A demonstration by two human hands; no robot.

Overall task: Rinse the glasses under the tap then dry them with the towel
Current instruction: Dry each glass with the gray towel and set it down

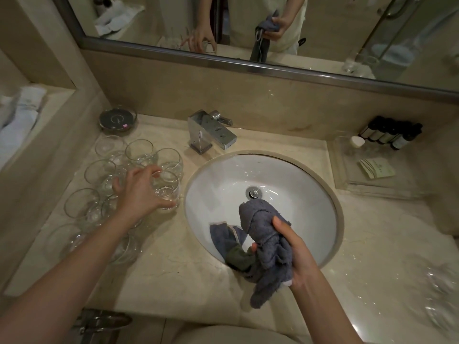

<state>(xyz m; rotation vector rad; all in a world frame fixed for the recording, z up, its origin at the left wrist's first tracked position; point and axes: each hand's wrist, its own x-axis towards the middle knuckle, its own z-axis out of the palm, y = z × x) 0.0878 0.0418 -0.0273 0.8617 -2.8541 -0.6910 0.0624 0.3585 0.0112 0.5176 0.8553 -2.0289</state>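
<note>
Several clear round glasses (139, 151) stand grouped on the marble counter left of the sink. My left hand (139, 189) grips the glass nearest the basin (167, 192), fingers curled round its side. My right hand (295, 249) holds a bunched blue-grey towel (263, 234) over the front of the white basin (285, 175); a loose end of the towel hangs into the bowl. The chrome tap (211, 131) stands behind the basin, with no water running.
A dark round dish (118, 119) sits at the back left. Small dark bottles (392, 134) and a clear tray (372, 170) are at the back right. More glasses (442, 301) blur at the right edge. White towels (19, 115) lie on the left shelf. A mirror spans the wall.
</note>
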